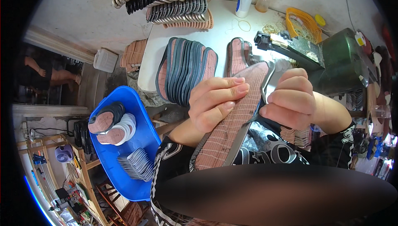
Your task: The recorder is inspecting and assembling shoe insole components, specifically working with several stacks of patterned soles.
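A pinkish-brown shoe insole [232, 139] with pale cross lines is held up, tilted, in front of my chest. My left hand [217, 101] grips its left side, fingers lying across the lined face. My right hand [290, 99] is closed at the opposite edge, pinching a shiny grey edging strip [268, 76] that runs along the insole's side and stands partly away from it. The fingertips of my right hand partly hide the strip. Just beyond my hands, a couple of similar insoles [237, 56] lean together on the white table [219, 12].
A row of dark-edged insoles [182, 70] stands on the table's left. A green sewing machine [340, 60] is at right, near a yellow basket [304, 20]. A white bottle [244, 2] and a red-tipped bottle [263, 2] stand behind. A blue tub [143, 118] holds more insoles.
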`<action>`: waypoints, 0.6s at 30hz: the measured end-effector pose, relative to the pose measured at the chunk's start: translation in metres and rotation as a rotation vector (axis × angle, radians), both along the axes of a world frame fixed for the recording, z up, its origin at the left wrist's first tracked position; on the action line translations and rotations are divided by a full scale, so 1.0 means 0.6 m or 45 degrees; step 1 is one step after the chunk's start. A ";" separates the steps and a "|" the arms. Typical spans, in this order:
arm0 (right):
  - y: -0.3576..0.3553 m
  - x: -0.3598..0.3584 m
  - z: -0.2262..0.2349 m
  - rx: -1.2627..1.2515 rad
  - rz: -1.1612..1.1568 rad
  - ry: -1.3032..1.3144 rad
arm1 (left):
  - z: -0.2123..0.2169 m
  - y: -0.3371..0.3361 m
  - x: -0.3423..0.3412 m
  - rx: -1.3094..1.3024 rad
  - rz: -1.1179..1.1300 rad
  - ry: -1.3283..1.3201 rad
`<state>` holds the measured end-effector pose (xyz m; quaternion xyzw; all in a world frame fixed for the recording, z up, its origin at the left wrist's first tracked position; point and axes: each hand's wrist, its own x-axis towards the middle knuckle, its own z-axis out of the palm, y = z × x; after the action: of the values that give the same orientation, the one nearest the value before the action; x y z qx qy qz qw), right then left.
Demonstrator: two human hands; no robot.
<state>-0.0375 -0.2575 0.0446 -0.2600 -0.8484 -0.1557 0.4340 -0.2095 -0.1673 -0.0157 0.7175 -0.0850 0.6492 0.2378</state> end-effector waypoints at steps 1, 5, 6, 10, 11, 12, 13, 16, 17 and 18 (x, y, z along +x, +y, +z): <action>0.002 0.000 0.003 0.099 -0.050 -0.022 | -0.002 0.000 0.001 0.006 0.000 -0.006; -0.008 0.006 -0.008 0.266 -0.178 -0.039 | -0.003 -0.003 0.014 0.057 -0.006 0.020; -0.011 0.008 -0.007 0.240 -0.112 -0.056 | -0.006 -0.007 0.017 0.022 0.006 -0.003; -0.011 -0.001 0.010 0.137 -0.201 -0.046 | -0.014 -0.012 0.032 -0.075 0.020 -0.119; -0.011 -0.004 0.015 0.142 -0.198 -0.052 | -0.012 -0.013 0.031 -0.071 0.023 -0.126; -0.011 -0.006 0.022 0.146 -0.238 -0.049 | -0.009 -0.013 0.030 -0.092 0.012 -0.116; -0.011 -0.008 0.027 0.152 -0.279 -0.047 | -0.005 -0.013 0.029 -0.113 0.001 -0.108; -0.018 -0.011 0.034 0.191 -0.389 0.026 | 0.004 -0.021 0.041 -0.155 -0.031 -0.133; -0.022 -0.017 0.035 0.198 -0.384 0.020 | 0.003 -0.023 0.041 -0.175 -0.038 -0.141; -0.025 -0.023 0.034 0.211 -0.412 0.050 | 0.003 -0.022 0.038 -0.120 -0.023 -0.138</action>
<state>-0.0513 -0.2726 0.0652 -0.3596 -0.7711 -0.2877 0.4397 -0.1865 -0.1802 -0.0139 0.6686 -0.0737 0.6881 0.2721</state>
